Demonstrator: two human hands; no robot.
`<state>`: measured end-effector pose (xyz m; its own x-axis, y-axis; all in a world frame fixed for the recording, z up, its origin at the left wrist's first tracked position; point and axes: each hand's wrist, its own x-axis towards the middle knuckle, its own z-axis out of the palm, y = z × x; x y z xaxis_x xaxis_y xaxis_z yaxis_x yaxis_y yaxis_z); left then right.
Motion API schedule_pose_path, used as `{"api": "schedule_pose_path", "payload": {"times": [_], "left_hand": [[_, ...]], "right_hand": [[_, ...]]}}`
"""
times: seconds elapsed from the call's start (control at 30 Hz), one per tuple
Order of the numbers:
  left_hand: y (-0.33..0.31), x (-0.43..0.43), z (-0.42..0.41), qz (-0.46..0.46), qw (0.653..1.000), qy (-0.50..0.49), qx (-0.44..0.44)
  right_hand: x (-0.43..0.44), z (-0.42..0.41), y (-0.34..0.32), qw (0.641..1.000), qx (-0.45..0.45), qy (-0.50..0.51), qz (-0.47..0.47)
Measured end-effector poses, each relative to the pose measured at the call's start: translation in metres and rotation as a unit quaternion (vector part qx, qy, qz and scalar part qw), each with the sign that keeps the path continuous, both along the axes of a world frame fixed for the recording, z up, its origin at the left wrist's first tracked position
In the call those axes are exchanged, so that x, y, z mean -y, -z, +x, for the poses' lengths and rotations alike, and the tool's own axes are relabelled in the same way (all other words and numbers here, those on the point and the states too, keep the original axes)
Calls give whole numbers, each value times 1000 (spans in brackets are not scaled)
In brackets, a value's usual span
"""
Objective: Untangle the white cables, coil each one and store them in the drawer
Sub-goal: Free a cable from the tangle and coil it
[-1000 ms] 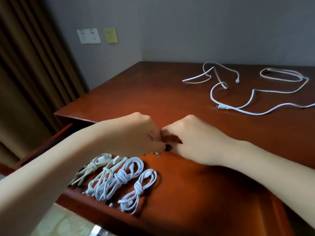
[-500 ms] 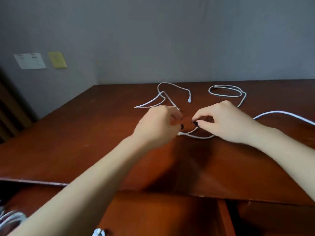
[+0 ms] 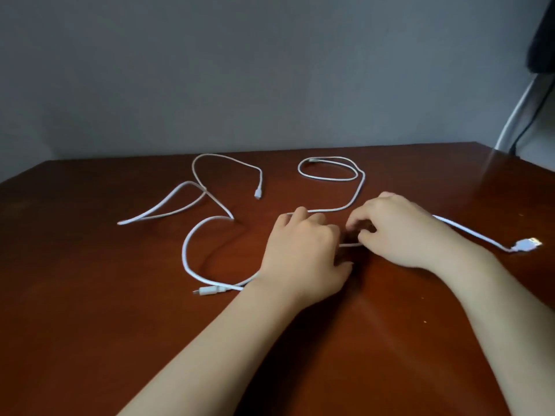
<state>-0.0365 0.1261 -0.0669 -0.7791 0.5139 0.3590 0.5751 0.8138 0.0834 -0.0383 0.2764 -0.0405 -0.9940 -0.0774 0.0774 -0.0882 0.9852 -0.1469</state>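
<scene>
My left hand [image 3: 303, 253] and right hand [image 3: 399, 232] lay close together, mid-table, on the wooden table [image 3: 90, 310]. The fingers of each were curled, pinching a short stretch of white cable [image 3: 350, 245] between them. The remaining cable sprawled loose, looping far left and far centre, with its USB plug [image 3: 528, 244] at the right.

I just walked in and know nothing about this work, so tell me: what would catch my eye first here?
Two bare hands, the left hand and right hand, meet mid-table, gripping a short stretch of white cable between them. More cable sprawls in loose curves across the dark reddish wooden table, with a closed loop at the back and a USB plug lying at the far right.
</scene>
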Motion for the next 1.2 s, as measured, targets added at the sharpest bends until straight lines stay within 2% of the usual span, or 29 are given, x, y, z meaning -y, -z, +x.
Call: {"api": "schedule_pose_path", "payload": {"times": [0.13, 0.3, 0.4, 0.53, 0.73, 0.87, 0.93, 1.1, 1.2], "left_hand": [[3, 3, 1, 14, 998, 1, -65], [4, 12, -3, 4, 998, -63, -25], [1, 19, -8, 32, 995, -95, -24], [2, 35, -10, 122, 980, -146, -60], [3, 51, -15, 297, 918, -235, -113], [4, 57, -20, 380, 888, -238, -103], [5, 58, -21, 399, 883, -230, -86], [3, 53, -18, 397, 897, -193, -24], [-2, 49, -17, 457, 874, -164, -16]], "right_hand": [[-12, -1, 0, 997, 0, 57, 45], [-11, -3, 2, 988, 5, 154, 14], [-3, -5, 9, 988, -10, 153, 14], [11, -7, 14, 991, -59, 116, 10], [6, -4, 8, 977, -144, 153, -23], [2, -6, 14, 980, -111, 163, -30], [4, -9, 19, 980, -117, 149, -53], [9, -10, 20, 955, -228, 53, -183], [9, -7, 16, 927, -279, 10, -251]]}}
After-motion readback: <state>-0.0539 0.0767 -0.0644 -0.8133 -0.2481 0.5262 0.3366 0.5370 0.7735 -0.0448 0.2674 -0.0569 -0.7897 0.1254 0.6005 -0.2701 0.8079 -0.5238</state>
